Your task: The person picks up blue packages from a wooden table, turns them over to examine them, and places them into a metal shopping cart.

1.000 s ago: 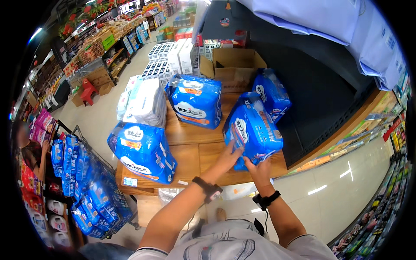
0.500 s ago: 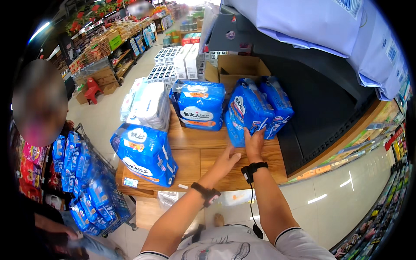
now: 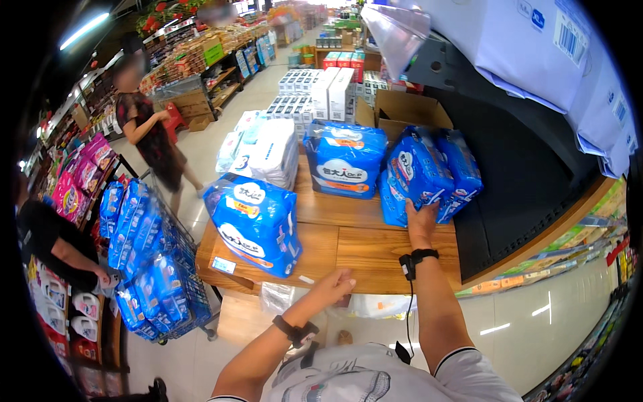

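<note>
My right hand (image 3: 420, 222) presses against the lower front of a blue pack (image 3: 413, 175) standing on the wooden display table (image 3: 362, 248), beside another blue pack (image 3: 461, 167) at the table's right. My left hand (image 3: 329, 288) hovers over the table's front edge with loosely curled fingers, holding nothing. A third blue pack (image 3: 344, 159) stands behind, and one more (image 3: 256, 222) leans at the front left. A white pack (image 3: 271, 153) sits at the back left.
A wire cart (image 3: 155, 268) full of blue packs stands left of the table. An open cardboard box (image 3: 405, 110) lies behind it. A person in dark clothes (image 3: 151, 137) stands in the aisle; another person's arm (image 3: 63, 251) reaches in at left. Dark shelving rises on the right.
The blue pack went from both my hands onto the table beside the right-hand pack. My left hand let go and drew back toward the front edge; my right hand stays on it.
</note>
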### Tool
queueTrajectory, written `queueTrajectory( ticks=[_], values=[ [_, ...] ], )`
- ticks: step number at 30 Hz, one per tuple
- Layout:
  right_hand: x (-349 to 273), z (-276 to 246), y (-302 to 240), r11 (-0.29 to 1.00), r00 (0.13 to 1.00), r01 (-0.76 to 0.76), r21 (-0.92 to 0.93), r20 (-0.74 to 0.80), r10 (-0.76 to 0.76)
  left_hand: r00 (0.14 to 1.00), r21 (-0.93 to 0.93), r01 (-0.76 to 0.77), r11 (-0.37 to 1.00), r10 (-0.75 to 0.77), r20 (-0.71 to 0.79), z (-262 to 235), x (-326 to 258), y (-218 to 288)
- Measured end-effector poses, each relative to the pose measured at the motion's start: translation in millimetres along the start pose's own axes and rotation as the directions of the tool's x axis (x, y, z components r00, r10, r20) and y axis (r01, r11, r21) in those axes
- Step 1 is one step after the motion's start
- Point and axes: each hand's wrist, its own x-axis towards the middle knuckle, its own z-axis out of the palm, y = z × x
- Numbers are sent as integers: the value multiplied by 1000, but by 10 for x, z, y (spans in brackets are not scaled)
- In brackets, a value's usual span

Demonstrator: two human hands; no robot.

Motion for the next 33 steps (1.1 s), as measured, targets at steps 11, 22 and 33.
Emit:
queueTrajectory(
  ticks=[11,22,33],
  values=[
    [-368,-70,201,934,759,43,356,596,-262,966,-203,25,979,-76,-248,-548,-1138,-168],
    [122,407,-973,887,818,59,457,487,-305,858,-312,-63,948,-108,-502,-756,-1801,-452],
    [113,693,-987,862,687,8,507,623,-373,766,-391,-14,920,-242,-595,-831,-2145,-909]
  ],
)
